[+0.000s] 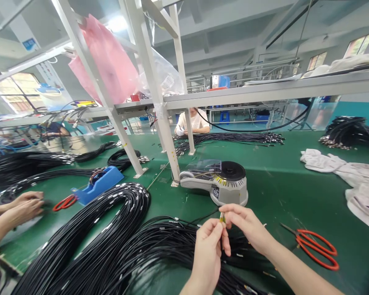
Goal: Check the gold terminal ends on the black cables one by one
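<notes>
In front of the tape dispenser, my left hand (206, 248) pinches a black cable (221, 242) close to its end. A yellow band and a small metallic tip show at the cable end (222, 217). My right hand (249, 226) has its thumb and fingers closed around that same end, touching the left fingertips. Beneath both hands runs a thick bundle of black cables (160, 241) with small white labels. The grey round tape dispenser (229, 188), with a black disc on top, stands just beyond my fingers.
Red-handled scissors (316, 246) lie at right, near white cloths (332, 162). A co-worker's hands (24, 207) are at left, by a blue tape holder (100, 186) and other red scissors (64, 203). White shelf posts (160, 119) rise from the green table (273, 176). Another person (192, 122) sits opposite.
</notes>
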`<state>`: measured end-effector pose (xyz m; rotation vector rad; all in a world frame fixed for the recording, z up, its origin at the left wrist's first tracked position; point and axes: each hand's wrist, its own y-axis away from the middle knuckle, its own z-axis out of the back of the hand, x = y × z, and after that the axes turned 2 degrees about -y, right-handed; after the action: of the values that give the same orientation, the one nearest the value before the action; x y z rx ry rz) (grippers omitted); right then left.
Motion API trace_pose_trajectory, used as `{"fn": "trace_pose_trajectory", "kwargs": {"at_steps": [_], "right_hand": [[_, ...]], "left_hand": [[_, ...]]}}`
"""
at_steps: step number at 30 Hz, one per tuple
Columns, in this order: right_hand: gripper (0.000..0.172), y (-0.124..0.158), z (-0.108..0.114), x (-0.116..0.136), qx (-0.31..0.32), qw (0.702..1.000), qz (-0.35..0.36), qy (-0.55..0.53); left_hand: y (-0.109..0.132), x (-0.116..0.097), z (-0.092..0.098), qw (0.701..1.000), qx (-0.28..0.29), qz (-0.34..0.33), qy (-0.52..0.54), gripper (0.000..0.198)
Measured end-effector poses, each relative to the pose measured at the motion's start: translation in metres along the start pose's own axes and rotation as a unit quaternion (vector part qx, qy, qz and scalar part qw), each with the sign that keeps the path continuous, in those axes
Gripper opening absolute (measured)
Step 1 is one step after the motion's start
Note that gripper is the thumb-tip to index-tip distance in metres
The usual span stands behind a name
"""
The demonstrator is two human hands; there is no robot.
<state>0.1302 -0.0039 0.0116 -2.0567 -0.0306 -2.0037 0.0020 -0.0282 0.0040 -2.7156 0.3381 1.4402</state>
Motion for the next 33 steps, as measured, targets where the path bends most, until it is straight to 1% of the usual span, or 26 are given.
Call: {"fn": "trace_pose_trajectory", "kwargs": {"at_steps": [2, 3, 7, 11, 13, 15, 17, 19, 24, 27, 30, 32, 33], "right_hand": [[0.020, 0.001, -0.003, 0.004, 0.021, 1.000, 0.003, 0.006], [0.019, 0.001, -0.005, 0.005, 0.021, 1.000, 0.009, 0.015], [0.024, 0.003, -0.008, 0.002, -0.021, 0.996, 0.053, 0.065], [0.024, 0.006, -0.008, -0.001, -0.054, 0.992, 0.063, 0.093], [0.024, 0.006, -0.007, -0.001, -0.048, 0.993, 0.062, 0.087], [0.023, 0.005, -0.006, -0.001, -0.024, 0.997, 0.056, 0.055], [0.019, 0.003, -0.005, -0.002, 0.010, 0.999, 0.049, 0.009], [0.017, 0.001, -0.002, -0.005, 0.036, 0.998, 0.048, -0.031], [0.020, -0.002, 0.003, -0.012, 0.036, 0.993, 0.080, -0.079], [0.020, -0.003, 0.006, -0.011, 0.054, 0.991, 0.091, -0.078], [0.023, -0.005, 0.011, -0.008, 0.072, 0.994, 0.070, -0.042], [0.027, -0.006, 0.014, -0.007, 0.060, 0.997, 0.046, -0.017], [0.027, -0.007, 0.016, -0.007, 0.039, 0.999, 0.029, -0.017]], "left_hand": [[0.000, 0.001, 0.001, 1.000, -0.001, 0.002, -0.001, 0.023], [-0.001, 0.002, 0.001, 1.000, 0.002, 0.005, -0.002, 0.024], [-0.001, 0.007, 0.000, 0.999, 0.014, 0.011, -0.033, 0.024], [0.000, 0.012, 0.000, 0.989, -0.021, -0.031, -0.142, 0.025], [0.000, 0.013, 0.002, 0.981, -0.032, -0.054, -0.186, 0.027], [0.000, 0.011, 0.004, 0.977, -0.031, -0.068, -0.200, 0.026], [0.000, 0.008, 0.005, 0.980, -0.017, -0.065, -0.188, 0.023], [0.000, 0.006, 0.005, 0.986, 0.005, -0.049, -0.160, 0.022], [0.000, 0.005, 0.002, 0.995, 0.062, 0.002, -0.075, 0.022], [-0.004, 0.008, 0.004, 0.996, 0.085, 0.037, -0.006, 0.022], [-0.009, 0.011, 0.008, 0.992, 0.093, 0.072, 0.046, 0.022], [-0.012, 0.011, 0.011, 0.990, 0.088, 0.085, 0.067, 0.021], [-0.014, 0.009, 0.012, 0.990, 0.082, 0.088, 0.074, 0.021]]}}
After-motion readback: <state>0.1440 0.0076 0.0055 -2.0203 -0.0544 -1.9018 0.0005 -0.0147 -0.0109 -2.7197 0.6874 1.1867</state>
